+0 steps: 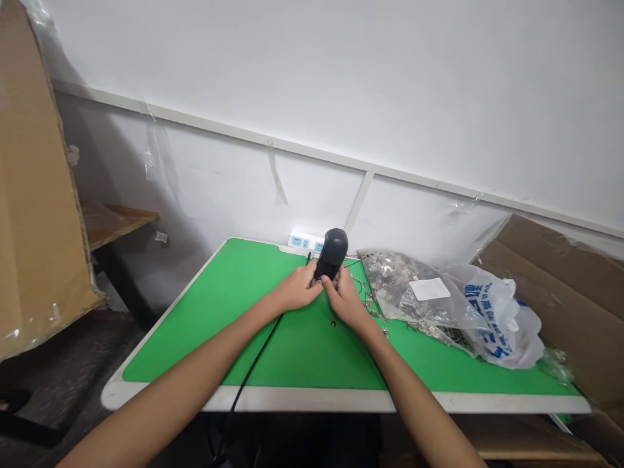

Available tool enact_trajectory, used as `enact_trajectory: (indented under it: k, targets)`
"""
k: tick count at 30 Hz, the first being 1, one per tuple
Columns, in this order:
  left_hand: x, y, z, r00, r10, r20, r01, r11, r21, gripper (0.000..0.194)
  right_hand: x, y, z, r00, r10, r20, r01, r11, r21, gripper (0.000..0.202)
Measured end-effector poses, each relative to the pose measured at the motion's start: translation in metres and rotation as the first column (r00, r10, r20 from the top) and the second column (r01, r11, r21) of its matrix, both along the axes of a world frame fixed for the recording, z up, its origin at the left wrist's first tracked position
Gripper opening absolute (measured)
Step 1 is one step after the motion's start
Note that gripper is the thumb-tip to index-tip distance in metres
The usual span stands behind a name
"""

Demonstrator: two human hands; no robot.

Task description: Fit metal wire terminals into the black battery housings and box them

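Note:
A black rounded device (335,250) is held upright above the green mat, near the back edge of the table. My left hand (301,288) is closed on its lower left side, and my right hand (344,297) grips its lower right side. Both thumbs meet near its base; the fingertips behind it are hidden. A black cable (256,361) passes under my left forearm and over the table's front edge. Small metal pieces (370,304) lie scattered to the right of my right hand, with one (333,322) just below it.
Clear bags of metal parts (404,286) and a white plastic bag with blue print (507,325) lie on the right of the green mat (195,325). A power strip (305,241) sits against the wall. Cardboard (39,182) stands at the left, more at the right.

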State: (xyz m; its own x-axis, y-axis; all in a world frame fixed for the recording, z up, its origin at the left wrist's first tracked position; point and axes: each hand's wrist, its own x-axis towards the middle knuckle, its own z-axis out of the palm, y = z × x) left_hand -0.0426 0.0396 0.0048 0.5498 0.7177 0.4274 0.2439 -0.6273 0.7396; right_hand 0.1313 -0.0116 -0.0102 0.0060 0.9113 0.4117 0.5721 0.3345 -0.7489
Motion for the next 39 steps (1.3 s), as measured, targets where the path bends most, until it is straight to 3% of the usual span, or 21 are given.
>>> enact_trajectory:
  k: [6,12,22,28,39]
  targets:
    - [0.0,0.0,0.001,0.995,0.019,-0.101,-0.016,0.999,0.034,0.027,-0.002,0.0,0.0,0.999,0.021,-0.025,-0.021,1.0,0.017,0.029]
    - [0.0,0.0,0.003,0.995,0.026,-0.101,-0.019,0.997,0.069,0.024,0.007,0.0,-0.003,0.989,0.147,0.008,-0.147,0.988,0.038,0.026]
    - [0.004,-0.001,-0.003,0.995,0.007,-0.098,0.0,0.997,0.08,0.023,0.01,-0.001,-0.006,0.982,-0.031,0.188,0.015,0.996,0.086,0.025]
    - [0.005,-0.001,-0.005,0.997,-0.005,-0.077,0.011,0.997,0.076,0.024,0.005,-0.004,-0.004,0.97,-0.073,0.234,0.057,0.996,0.076,0.027]
    - [0.005,-0.003,-0.009,0.997,-0.073,-0.011,0.073,0.997,0.02,0.027,0.002,-0.005,-0.007,0.993,-0.039,0.107,0.035,0.999,0.037,0.023]
